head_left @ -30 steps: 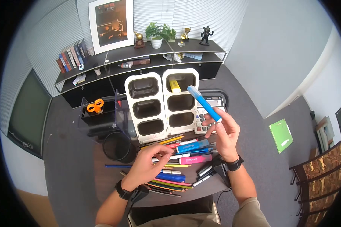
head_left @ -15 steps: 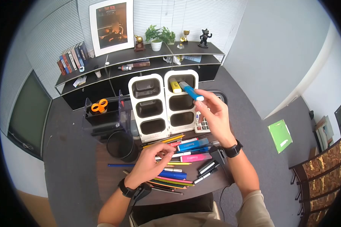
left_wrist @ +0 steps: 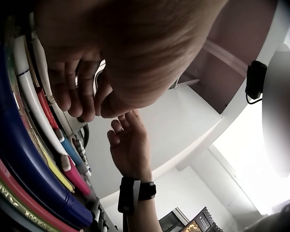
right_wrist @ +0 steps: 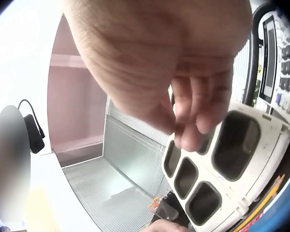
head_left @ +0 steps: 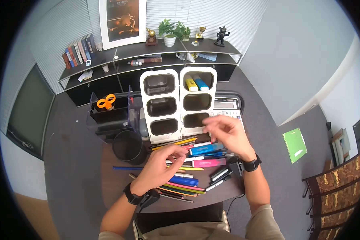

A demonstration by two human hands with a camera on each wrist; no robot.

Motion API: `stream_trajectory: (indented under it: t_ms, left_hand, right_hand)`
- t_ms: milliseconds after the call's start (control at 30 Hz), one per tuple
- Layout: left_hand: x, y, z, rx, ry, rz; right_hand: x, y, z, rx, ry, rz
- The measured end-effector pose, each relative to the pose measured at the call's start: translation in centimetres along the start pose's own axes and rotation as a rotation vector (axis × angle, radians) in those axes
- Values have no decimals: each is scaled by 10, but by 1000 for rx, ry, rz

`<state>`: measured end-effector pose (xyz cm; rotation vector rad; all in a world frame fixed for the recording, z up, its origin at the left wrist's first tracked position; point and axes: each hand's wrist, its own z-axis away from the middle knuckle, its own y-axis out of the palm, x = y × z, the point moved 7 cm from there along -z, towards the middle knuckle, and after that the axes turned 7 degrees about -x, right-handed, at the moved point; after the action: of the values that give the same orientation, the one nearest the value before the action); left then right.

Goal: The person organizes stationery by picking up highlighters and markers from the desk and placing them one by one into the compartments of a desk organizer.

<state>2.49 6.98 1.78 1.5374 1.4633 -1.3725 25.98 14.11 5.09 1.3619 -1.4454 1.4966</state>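
A yellow highlighter point(head_left: 191, 84) and a blue highlighter point(head_left: 201, 83) lie side by side in the top right compartment of a white organizer point(head_left: 179, 100). My right hand point(head_left: 229, 135) hovers by the organizer's lower right corner, fingers loosely bent and holding nothing. Below it on the desk lie another blue highlighter point(head_left: 206, 149) and a pink highlighter point(head_left: 209, 163). My left hand point(head_left: 159, 166) stays over the pile with relaxed, curled fingers and nothing in them. Beside it are a thick blue marker point(head_left: 184, 181) and several colored pencils point(head_left: 180, 189). The organizer's other compartments look dark inside.
Left of the organizer stand a black mesh pen cup point(head_left: 129, 148) and a clear desk holder point(head_left: 108, 116) with orange-handled scissors point(head_left: 106, 102). A calculator point(head_left: 227, 106) lies behind my right hand. Black-and-white pens point(head_left: 219, 178) are near the front right.
My right hand carried the blue highlighter left to the top right compartment and let it go beside the yellow one. It then drew back down toward the pile. My left hand has hardly moved.
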Motion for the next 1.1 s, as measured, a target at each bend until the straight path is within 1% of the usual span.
stream_trajectory:
  t_ms: [33, 67, 133, 167, 200, 267, 300, 333, 400, 533, 600, 667, 700, 733, 767, 800, 833, 867, 900, 933, 1000, 1033, 1100]
  left_hand:
    - [0, 0, -1, -4, -2, 4]
    - [1, -1, -1, 11, -24, -9]
    - [2, -1, -1, 23, -50, -21]
    - [3, -2, -1, 11, -60, -23]
    - [4, -3, -1, 2, -71, -25]
    - [3, -4, -2, 3, -80, -27]
    - [2, -5, -2, -4, -84, -25]
    - [2, -4, -2, -1, -87, -24]
    - [1, -6, -3, -14, -95, -11]
    - [4, -7, -3, -10, -109, -27]
    - [3, -7, -4, -19, -115, -34]
    - [4, -5, -4, -1, -124, -28]
    - [5, -4, -4, 7, -133, -19]
    - [6, -3, -3, 8, -134, -22]
    - [4, 0, -2, 25, -80, -46]
    - [1, 1, -2, 42, -26, -74]
    - [-2, 0, -3, 41, -27, -81]
    - [-10, 4, -4, 83, 47, -86]
    - [-18, 8, -4, 126, 121, -88]
    - [-18, 10, -3, 126, 122, -90]
    - [-13, 14, 1, 131, 59, 23]
    - [-10, 13, 2, 132, 58, 24]
    - [6, 16, 7, 215, -128, 104]
  right_hand:
    - [8, 7, 4, 72, 7, 48]
    - [6, 7, 5, 76, 7, 51]
    - [17, 23, 16, 255, -296, 313]
    - [19, 28, 20, 295, -308, 306]
    - [23, 29, 21, 296, -305, 304]
    - [12, 41, 31, 481, -195, 503]
    - [10, 41, 37, 470, -206, 567]
    - [11, 42, 42, 471, -202, 565]
    - [18, 42, 48, 423, -273, 803]
    - [22, 49, 58, 406, -336, 886]
    - [20, 47, 58, 420, -339, 866]
    - [25, 44, 56, 439, -359, 720]
    - [28, 40, 55, 435, -357, 717]
    - [38, 33, 51, 372, -374, 597]
    - [45, 27, 48, 311, -393, 475]
    - [45, 26, 47, 312, -398, 469]
    - [47, 21, 45, 264, -370, 318]
    - [48, 16, 43, 216, -338, 168]
    - [47, 16, 43, 213, -336, 118]
    - [40, 18, 44, 212, -337, 118]
    - [22, 20, 41, 112, -286, -57]
    - [24, 25, 38, 44, -363, -104]
    - [17, 27, 34, 37, -385, -134]
